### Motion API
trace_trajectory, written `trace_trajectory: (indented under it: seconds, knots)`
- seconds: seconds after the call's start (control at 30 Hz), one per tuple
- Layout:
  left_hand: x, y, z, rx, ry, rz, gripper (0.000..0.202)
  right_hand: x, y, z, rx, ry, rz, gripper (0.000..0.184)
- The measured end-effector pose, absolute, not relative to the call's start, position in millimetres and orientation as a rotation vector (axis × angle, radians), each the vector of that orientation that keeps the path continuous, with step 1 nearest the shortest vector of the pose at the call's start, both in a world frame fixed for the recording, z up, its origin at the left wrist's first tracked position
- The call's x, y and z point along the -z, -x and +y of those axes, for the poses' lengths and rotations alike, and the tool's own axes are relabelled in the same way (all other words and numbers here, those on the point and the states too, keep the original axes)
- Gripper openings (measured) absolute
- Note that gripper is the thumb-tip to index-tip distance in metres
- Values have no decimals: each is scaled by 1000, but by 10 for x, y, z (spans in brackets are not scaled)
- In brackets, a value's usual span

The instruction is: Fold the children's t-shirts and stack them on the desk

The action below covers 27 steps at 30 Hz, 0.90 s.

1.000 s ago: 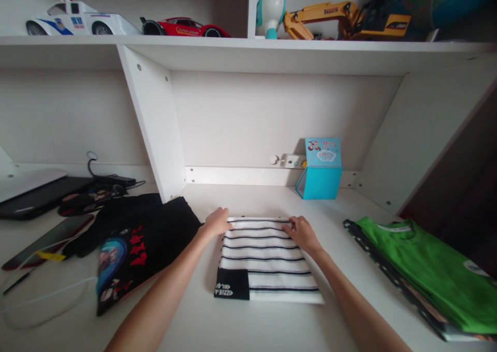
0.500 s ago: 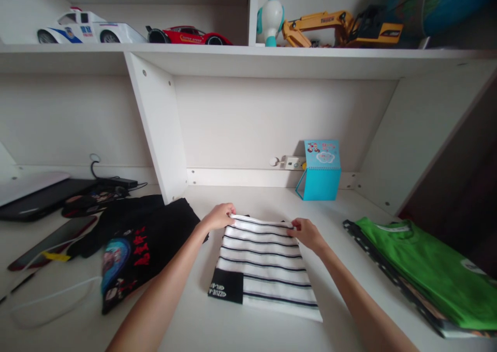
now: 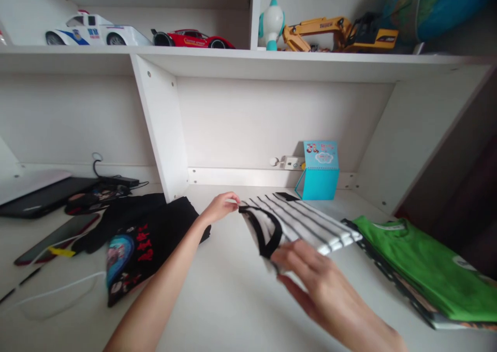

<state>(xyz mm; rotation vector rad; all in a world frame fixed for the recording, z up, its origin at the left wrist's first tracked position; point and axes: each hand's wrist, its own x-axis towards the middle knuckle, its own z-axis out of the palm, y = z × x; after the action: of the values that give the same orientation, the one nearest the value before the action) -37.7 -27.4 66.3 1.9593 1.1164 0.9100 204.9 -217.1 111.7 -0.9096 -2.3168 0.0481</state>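
From where I stand: the white desk point(image 3: 217, 300) carries garments at both sides. Black garment point(image 3: 171, 228), left: lies loose and askew, edges unaligned; I judge it not folded, so work remains there. Green shirt point(image 3: 430, 264), right: lies on top of a stack, folded by its look; I count that part as done. Striped shirt point(image 3: 306, 217), between them: a compact panel, tilted, its dark collar point(image 3: 277, 235) beside the right hand point(image 3: 316, 279), one corner near the stack (touching or only overlapping in my view, I cannot tell). Its folding looks nearly complete. Right hand: thumb and fingers closed on the collar-side edge, blurred. Left hand point(image 3: 223, 207): fingertips pinching a corner at that edge's other end.
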Motion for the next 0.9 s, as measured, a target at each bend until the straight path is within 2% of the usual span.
trace_trajectory:
  seconds: [0.1,0.17,0.23,0.33,0.47,0.6,0.67,0.83,0.9]
  knots:
    - [-560,406,-271,-625,-2087,1346,21,-983,-2088,-2246,-517,971,-2623,30]
    - [-642,324,-407,-488,-2214,1387,26,-873,-2243,-2129,-648,1088,-2561,29]
    - [-779,148,-654,-359,-2347,1330,29,-718,-2440,-1908,-580,1256,-2423,30]
    - [-893,-203,-1130,-173,-2526,1033,35,-416,-2691,-1565,-302,1524,-2318,35]
    - [-748,-455,-1596,130,-2638,700,38,-123,-2804,-1489,-77,1671,-2360,32]
    - [-555,-257,-1607,41,-2707,859,33,-43,-2680,-1804,137,1712,-2387,24]
    - [-499,-91,-1493,21,-2701,1049,32,-46,-2544,-2000,115,1681,-2409,23]
    - [-374,187,-1219,-58,-2677,1469,37,-257,-2251,-2322,-292,1354,-2493,23]
    - [-335,233,-1200,-161,-2617,1558,39,-349,-2303,-2281,-392,1361,-2414,24]
